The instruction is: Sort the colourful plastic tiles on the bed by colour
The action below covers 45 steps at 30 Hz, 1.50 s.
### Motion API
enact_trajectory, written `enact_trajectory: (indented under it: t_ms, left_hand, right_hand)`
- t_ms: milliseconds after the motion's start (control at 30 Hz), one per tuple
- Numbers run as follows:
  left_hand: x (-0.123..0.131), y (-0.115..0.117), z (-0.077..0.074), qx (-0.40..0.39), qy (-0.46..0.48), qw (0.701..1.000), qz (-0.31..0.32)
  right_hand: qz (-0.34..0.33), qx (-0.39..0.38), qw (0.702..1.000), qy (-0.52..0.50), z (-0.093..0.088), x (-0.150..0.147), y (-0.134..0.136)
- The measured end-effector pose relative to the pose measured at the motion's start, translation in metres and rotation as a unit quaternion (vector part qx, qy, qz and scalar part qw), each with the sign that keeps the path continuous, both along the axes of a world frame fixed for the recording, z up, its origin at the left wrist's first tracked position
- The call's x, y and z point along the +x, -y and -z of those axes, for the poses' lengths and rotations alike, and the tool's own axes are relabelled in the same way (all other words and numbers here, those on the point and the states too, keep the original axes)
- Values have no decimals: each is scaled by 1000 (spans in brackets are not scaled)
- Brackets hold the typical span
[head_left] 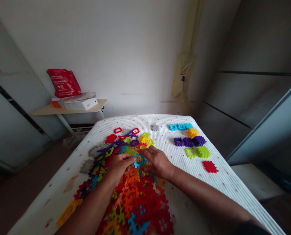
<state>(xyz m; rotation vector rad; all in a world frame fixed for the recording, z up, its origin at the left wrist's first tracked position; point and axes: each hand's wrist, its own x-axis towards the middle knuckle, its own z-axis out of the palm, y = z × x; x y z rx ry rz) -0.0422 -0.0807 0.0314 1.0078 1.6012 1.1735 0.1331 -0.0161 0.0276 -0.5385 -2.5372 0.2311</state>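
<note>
My left hand (121,164) is over the middle of a heap of flat, notched plastic puzzle tiles, thumb and fingers drawn together. What they hold, if anything, is hidden. Facing it, my right hand (159,162) reaches in from the right with its fingers and thumb apart around some blue tiles (140,160); no tile is clearly gripped by it. Orange tiles (131,176) and red tiles (147,194) spread in front of the hands. Beyond the fingertips are yellow tiles (145,140) and purple tiles (134,143).
Sorted stacks stand on the right of the patterned bed cover (175,192): light blue tiles (181,127), an orange-yellow stack (192,132), purple stacks (189,141), lime stacks (203,151) and a red stack (210,166). A grey tile (155,128) lies at the back. A side table (45,110) stands behind left.
</note>
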Motion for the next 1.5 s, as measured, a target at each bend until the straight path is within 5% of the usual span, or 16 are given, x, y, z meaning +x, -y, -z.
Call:
enact_trajectory:
  t_ms: [300, 400, 467, 600, 733, 1133, 1500]
  left_hand:
    - [12, -3, 0, 1, 22, 1000, 13]
    - [9, 1, -7, 11, -5, 1000, 10]
    - [2, 6, -10, 16, -25, 1000, 1]
    - [-18, 17, -9, -1, -62, 998, -13]
    - [-31, 26, -5, -19, -97, 995, -23]
    - [-38, 32, -10, -41, -121, 991, -51]
    - [-37, 38, -16, -22, -113, 992, -60]
  right_hand:
    - [16, 17, 1000, 19, -1, 3, -4]
    - [48, 32, 998, 30, -10, 18, -46]
    - [127, 63, 987, 78, -20, 35, -89]
    - [274, 70, 927, 248, -34, 72, -170]
    - [305, 55, 901, 305, -28, 90, -210]
    - [317, 43, 877, 359, -5, 92, -230]
    - [287, 65, 887, 356, 4, 90, -229]
